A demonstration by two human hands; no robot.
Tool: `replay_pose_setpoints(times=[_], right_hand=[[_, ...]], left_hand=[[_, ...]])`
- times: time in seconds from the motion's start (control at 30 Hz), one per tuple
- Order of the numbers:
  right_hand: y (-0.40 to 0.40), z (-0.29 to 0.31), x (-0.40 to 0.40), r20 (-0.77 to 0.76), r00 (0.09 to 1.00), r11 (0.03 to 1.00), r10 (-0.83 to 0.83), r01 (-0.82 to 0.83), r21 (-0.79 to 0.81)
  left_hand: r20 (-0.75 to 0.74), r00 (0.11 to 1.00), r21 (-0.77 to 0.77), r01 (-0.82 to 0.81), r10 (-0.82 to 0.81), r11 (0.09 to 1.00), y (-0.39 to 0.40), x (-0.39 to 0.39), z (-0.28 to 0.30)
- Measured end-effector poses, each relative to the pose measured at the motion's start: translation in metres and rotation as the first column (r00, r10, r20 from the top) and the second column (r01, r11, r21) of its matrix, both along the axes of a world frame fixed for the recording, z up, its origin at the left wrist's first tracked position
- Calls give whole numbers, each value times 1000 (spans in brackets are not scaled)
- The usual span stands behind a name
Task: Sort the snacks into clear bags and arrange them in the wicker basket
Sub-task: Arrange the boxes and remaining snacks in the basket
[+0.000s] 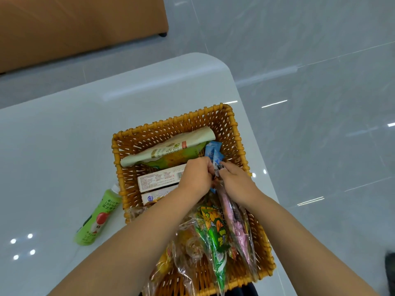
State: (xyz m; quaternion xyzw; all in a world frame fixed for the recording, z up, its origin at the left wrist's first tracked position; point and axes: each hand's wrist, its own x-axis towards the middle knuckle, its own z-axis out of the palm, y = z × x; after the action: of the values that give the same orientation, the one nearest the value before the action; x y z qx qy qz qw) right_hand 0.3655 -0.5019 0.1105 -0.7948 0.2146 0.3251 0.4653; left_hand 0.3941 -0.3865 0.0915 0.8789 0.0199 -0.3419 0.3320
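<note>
- working over the wicker basket [239,133], both hands meet at its right side: the left hand [195,176] has its fingers curled in on the bunched top of a clear bag [241,227], and the right hand [236,180] pinches the same spot from the other side, just below the small blue packets [213,152].
- judging by the pose, the step in hand looks like closing or settling that bag; to do it well, keep the neck gathered tight between both hands so nothing slides out, then lay it along the right wall rather than on top of the boxes.
- the task's things are already mostly in the basket: a rolled green-and-cream pouch [168,149] lies across the far end, two flat boxes [160,178] sit side by side left of the hands, and bagged snacks with a green wrapper [215,231] fill the near half.
- what exactly the fingertips hold is partly hidden by the knuckles.
- a green apple-juice bottle [96,218] lies on its side outside the basket, just beside its left wall.
- everything rests on a glossy white table [64,146] with a rounded corner; beyond it is pale grey tiled floor [320,60] with light reflections, and a brown padded seat [74,28] stands at the far left.
</note>
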Motion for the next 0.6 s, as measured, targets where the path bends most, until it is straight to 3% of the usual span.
replay_pose_setpoints(times=[0.2, 0.3, 0.4, 0.5, 0.6], right_hand=[[0, -8, 6, 8, 992, 988, -127, 126, 95], [3, -10, 4, 20, 990, 983, -139, 136, 121], [0, -16, 6, -104, 970, 913, -219, 242, 330], [-2, -15, 13, -232, 964, 884, -127, 216, 414], [1, -19, 16, -213, 977, 924, 7, 75, 374]], left_hand=[[-12, 998, -15, -65, 65, 998, -5, -5, 2], [78, 985, -58, -149, 154, 987, -3, -16, 7], [47, 982, -68, -178, 182, 982, 3, -18, 4], [-91, 996, -24, -15, 13, 1000, 6, -5, 3], [-126, 992, -49, 3, -10, 999, 10, 2, 12]])
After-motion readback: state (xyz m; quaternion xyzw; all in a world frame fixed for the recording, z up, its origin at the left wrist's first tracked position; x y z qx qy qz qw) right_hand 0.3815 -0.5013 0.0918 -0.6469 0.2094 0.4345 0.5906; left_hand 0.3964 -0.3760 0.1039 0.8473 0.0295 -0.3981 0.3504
